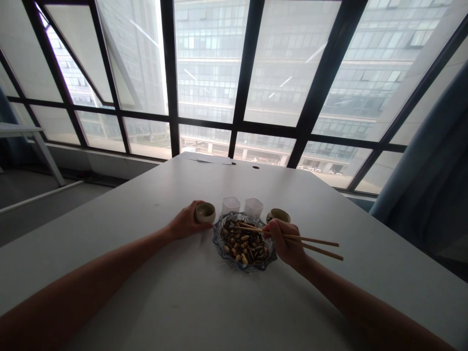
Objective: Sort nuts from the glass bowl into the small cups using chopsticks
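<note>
A scalloped glass bowl [270, 257] holds a mix of nuts and dark seeds [244, 243]. My right hand [285, 240] is closed around a pair of wooden chopsticks [314, 243], their tips over the back part of the mix. Left of the bowl, my left hand [188, 222] has its fingers wrapped round the side of a small round cup [205, 213]. A second small cup [278, 215] stands just behind my right hand. Behind the bowl are two translucent white cups [231, 204], [253, 207] side by side.
All of this is on a large white table [161, 292]. Papers [208, 158] lie at its far edge, near two dark round holes. Tall windows rise beyond, a blue curtain [424, 146] hangs at the right, and another white table [20, 129] is at the left.
</note>
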The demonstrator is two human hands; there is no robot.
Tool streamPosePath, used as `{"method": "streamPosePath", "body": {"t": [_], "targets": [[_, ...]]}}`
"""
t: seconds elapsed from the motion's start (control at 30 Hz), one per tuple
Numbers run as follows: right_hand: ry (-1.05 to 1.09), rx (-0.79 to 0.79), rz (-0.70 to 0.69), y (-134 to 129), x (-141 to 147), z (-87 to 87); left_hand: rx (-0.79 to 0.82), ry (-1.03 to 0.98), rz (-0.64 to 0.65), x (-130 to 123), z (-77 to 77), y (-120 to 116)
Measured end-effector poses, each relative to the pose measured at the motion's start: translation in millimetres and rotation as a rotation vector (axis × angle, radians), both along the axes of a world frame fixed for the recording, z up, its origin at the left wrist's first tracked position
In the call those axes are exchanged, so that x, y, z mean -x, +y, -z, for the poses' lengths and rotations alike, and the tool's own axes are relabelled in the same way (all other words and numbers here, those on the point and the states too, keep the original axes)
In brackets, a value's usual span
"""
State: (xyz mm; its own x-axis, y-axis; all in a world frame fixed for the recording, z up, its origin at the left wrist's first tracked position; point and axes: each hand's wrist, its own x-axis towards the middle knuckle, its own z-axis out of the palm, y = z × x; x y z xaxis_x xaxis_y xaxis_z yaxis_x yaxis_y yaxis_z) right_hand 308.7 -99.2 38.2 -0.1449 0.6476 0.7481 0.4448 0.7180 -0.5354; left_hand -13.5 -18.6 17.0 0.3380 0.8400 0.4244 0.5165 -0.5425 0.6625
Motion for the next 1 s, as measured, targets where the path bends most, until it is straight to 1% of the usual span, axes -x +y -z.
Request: {"method": "streamPosePath", "body": {"t": [0.1, 0.43, 0.6, 0.77, 0.9, 1.0], "targets": [[-0.071, -0.019, -0.014, -0.1, 1.1, 1.3, -0.014, 0.002, -0.008, -0.4, -0.9, -1.4], [-0.139, -0.028, 0.000, 2.2, 2.0, -2.0, -0.033, 0.002, 0.009, 0.6, 5.5, 3.0], [-0.155, -0.043, -0.029, -0.2, 2.9, -2.2, -0.042, 0.008, -0.003, -0.6, 2.8, 0.1], [-0.216, 0.029, -0.054, -1.6, 6.6, -9.7, -0.054, 0.011, -0.008, -0.7, 1.6, -0.9], [-0.274, 0.125, -0.032, -2.2, 8.4, -14.9, -0.063, 0.002, -0.008, 0.1, 3.9, 0.4], [-0.294, 0.146, -0.022, -3.9, 9.6, -16.5, -0.072, 0.007, -0.007, 0.4, 4.5, 0.9]]}}
